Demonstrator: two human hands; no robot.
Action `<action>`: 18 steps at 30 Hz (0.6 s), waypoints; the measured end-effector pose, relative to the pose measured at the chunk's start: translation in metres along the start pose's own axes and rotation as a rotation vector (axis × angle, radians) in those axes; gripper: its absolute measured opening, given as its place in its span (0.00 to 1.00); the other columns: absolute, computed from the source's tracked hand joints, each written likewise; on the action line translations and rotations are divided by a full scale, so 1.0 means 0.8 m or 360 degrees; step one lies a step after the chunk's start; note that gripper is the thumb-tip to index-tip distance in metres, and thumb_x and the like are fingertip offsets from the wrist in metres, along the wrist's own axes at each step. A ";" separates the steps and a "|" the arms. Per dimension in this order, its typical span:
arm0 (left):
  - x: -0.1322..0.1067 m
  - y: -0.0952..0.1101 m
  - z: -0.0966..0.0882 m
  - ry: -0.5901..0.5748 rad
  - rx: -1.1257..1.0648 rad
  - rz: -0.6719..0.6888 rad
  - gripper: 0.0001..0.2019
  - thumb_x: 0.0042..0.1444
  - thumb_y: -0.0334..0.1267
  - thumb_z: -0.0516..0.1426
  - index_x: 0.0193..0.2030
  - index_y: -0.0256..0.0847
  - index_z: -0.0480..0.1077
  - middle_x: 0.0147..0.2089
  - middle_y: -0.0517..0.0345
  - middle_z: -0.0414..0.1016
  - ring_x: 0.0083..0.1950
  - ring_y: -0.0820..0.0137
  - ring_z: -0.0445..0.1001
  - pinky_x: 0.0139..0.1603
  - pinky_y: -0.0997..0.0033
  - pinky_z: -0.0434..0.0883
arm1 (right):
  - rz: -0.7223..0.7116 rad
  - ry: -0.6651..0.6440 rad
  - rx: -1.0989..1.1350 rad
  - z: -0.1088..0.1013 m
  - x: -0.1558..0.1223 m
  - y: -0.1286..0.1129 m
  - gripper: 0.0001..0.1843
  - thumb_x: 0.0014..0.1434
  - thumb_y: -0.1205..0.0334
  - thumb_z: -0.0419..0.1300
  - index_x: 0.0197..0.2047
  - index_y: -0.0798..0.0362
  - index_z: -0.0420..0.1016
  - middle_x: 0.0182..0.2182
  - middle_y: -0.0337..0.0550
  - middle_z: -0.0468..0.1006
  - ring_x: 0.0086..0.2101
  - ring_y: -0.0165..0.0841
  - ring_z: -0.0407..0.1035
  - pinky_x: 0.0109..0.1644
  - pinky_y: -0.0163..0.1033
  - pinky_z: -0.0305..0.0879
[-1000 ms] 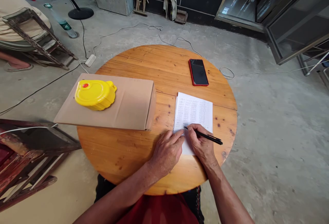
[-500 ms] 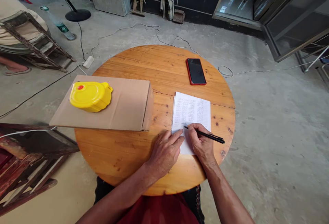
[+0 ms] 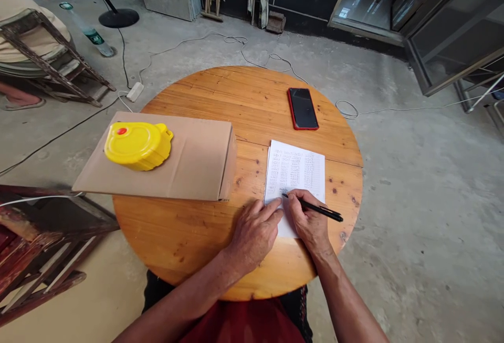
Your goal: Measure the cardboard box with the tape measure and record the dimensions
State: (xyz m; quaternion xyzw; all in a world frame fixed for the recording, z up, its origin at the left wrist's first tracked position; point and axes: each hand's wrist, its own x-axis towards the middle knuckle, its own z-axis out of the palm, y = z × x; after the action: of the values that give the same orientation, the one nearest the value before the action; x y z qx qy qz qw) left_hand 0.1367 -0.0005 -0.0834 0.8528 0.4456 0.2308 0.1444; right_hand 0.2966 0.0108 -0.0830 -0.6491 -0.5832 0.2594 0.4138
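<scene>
A black pen (image 3: 321,209) is held in my right hand (image 3: 311,222), its tip down on a white sheet of paper (image 3: 297,169) near the lower rows of small handwriting. My right hand rests on the paper's lower right part. Fingers stretched out, my left hand (image 3: 258,230) lies flat at the paper's lower left edge, its fingertips on the sheet and its palm over the wood. The paper lies on a round wooden table (image 3: 205,91). The writing is too small to read.
A cardboard box (image 3: 197,159) with a yellow plastic case (image 3: 137,146) on top stands at the table's left. Beyond the paper lies a red-edged phone (image 3: 303,109). A wooden chair (image 3: 59,59) with a seated person and a plastic bottle (image 3: 92,35) are at the far left.
The view has shifted very slightly. Both hands stay on the paper, and the pen tip has moved only a tiny bit over the sheet.
</scene>
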 end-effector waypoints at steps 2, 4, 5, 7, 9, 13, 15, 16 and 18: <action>0.000 0.000 0.000 0.0009 0.0011 0.0007 0.17 0.56 0.23 0.55 0.50 0.43 0.71 0.59 0.62 0.74 0.44 0.63 0.69 0.45 0.59 0.72 | -0.0005 0.0028 0.0003 0.000 0.000 -0.001 0.10 0.63 0.59 0.56 0.32 0.52 0.75 0.24 0.36 0.75 0.24 0.30 0.66 0.29 0.34 0.63; -0.001 0.000 0.000 0.0016 0.0025 0.0011 0.17 0.56 0.24 0.54 0.50 0.43 0.71 0.59 0.61 0.74 0.44 0.63 0.69 0.44 0.59 0.72 | -0.0008 0.0037 0.0004 0.000 0.001 -0.001 0.10 0.63 0.59 0.56 0.32 0.52 0.75 0.23 0.36 0.75 0.23 0.30 0.66 0.28 0.34 0.63; -0.001 -0.001 0.000 0.0019 0.0028 0.0011 0.17 0.57 0.24 0.54 0.50 0.43 0.71 0.59 0.61 0.74 0.43 0.63 0.69 0.44 0.59 0.72 | -0.0008 0.0029 0.0002 -0.001 0.001 -0.002 0.10 0.62 0.60 0.56 0.32 0.52 0.74 0.23 0.36 0.75 0.23 0.30 0.66 0.28 0.34 0.63; -0.001 -0.001 0.001 0.0017 0.0023 0.0006 0.17 0.57 0.24 0.54 0.51 0.43 0.71 0.59 0.61 0.74 0.43 0.63 0.69 0.44 0.59 0.72 | -0.0009 0.0003 -0.0008 -0.001 0.002 -0.002 0.10 0.62 0.60 0.56 0.31 0.52 0.74 0.23 0.36 0.75 0.23 0.30 0.67 0.28 0.34 0.63; -0.001 -0.001 0.001 0.0017 0.0016 0.0003 0.17 0.57 0.24 0.54 0.51 0.43 0.71 0.59 0.62 0.74 0.43 0.63 0.69 0.44 0.59 0.72 | -0.0018 -0.0013 -0.0020 -0.001 0.002 -0.002 0.10 0.62 0.60 0.56 0.31 0.52 0.74 0.24 0.36 0.75 0.24 0.30 0.67 0.29 0.34 0.64; -0.001 -0.001 0.001 0.0016 0.0012 0.0003 0.17 0.57 0.24 0.54 0.51 0.44 0.72 0.59 0.62 0.74 0.43 0.63 0.69 0.44 0.59 0.72 | -0.0027 -0.0002 -0.0031 -0.001 0.002 -0.002 0.10 0.62 0.60 0.56 0.31 0.52 0.74 0.23 0.36 0.74 0.23 0.29 0.66 0.27 0.34 0.63; -0.001 -0.001 0.001 0.0006 0.0015 0.0003 0.17 0.56 0.24 0.55 0.51 0.43 0.71 0.59 0.63 0.74 0.44 0.63 0.69 0.45 0.59 0.72 | -0.0012 0.0009 -0.0022 -0.001 0.002 -0.001 0.10 0.62 0.60 0.56 0.31 0.52 0.74 0.22 0.35 0.74 0.22 0.29 0.65 0.27 0.34 0.62; -0.001 -0.001 0.001 0.0000 0.0020 0.0004 0.17 0.56 0.24 0.55 0.51 0.43 0.71 0.59 0.63 0.74 0.44 0.63 0.69 0.45 0.59 0.72 | -0.0002 0.0019 -0.0010 -0.001 0.001 0.000 0.10 0.62 0.60 0.56 0.31 0.52 0.74 0.22 0.35 0.74 0.22 0.29 0.65 0.27 0.34 0.62; -0.002 0.000 0.001 -0.0011 0.0038 0.0010 0.17 0.57 0.24 0.55 0.51 0.43 0.71 0.60 0.63 0.73 0.44 0.63 0.68 0.45 0.59 0.72 | 0.0027 0.0050 0.0035 -0.001 0.001 0.001 0.10 0.62 0.59 0.57 0.32 0.52 0.75 0.22 0.35 0.74 0.22 0.29 0.64 0.27 0.34 0.62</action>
State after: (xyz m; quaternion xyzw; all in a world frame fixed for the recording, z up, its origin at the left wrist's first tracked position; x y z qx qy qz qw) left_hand 0.1362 -0.0015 -0.0847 0.8567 0.4451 0.2229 0.1350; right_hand 0.2976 0.0111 -0.0833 -0.6534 -0.5681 0.2591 0.4279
